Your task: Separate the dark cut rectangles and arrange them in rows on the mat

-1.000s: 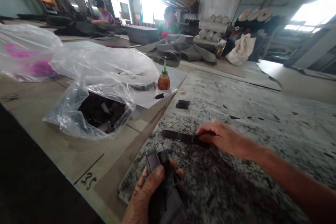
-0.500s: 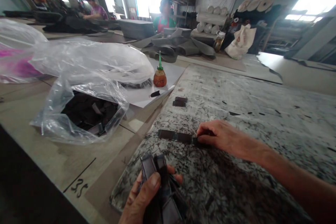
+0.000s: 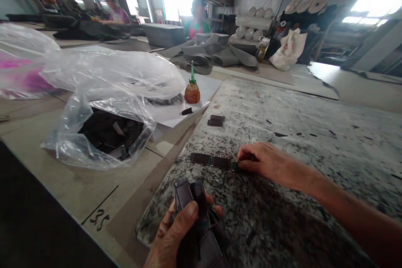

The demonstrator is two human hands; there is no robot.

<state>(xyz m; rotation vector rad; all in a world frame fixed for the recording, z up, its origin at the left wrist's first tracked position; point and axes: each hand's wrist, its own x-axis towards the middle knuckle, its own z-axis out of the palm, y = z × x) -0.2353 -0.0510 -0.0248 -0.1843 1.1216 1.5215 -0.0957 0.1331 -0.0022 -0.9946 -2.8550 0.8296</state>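
A bundle of dark rectangular fabric pieces (image 3: 188, 197) is gripped in my left hand (image 3: 179, 230), the thumb pressed on top. My right hand (image 3: 264, 159) is closed at the right end of a row on the stained board (image 3: 282, 100), fingers pinching a dark piece (image 3: 235, 166) that lies mostly hidden under them. Two dark pieces, a left one (image 3: 201, 158) and a middle one (image 3: 221, 162), lie end to end beside it. Farther back, two more small dark pieces (image 3: 215, 122) lie side by side. Black thread scraps are scattered over the board.
Left of the board, an open clear plastic bag (image 3: 69, 142) holds many dark pieces. A bottle of brown liquid with a green nozzle (image 3: 192, 93) stands on white paper. Grey sheet material (image 3: 216, 54) lies behind. Two people sit at the back, one wearing a pink apron (image 3: 195, 29).
The view has shifted slightly, so my left hand and its bundle appear a little farther right. My right hand stays at the row's right end, its pinch much the same.
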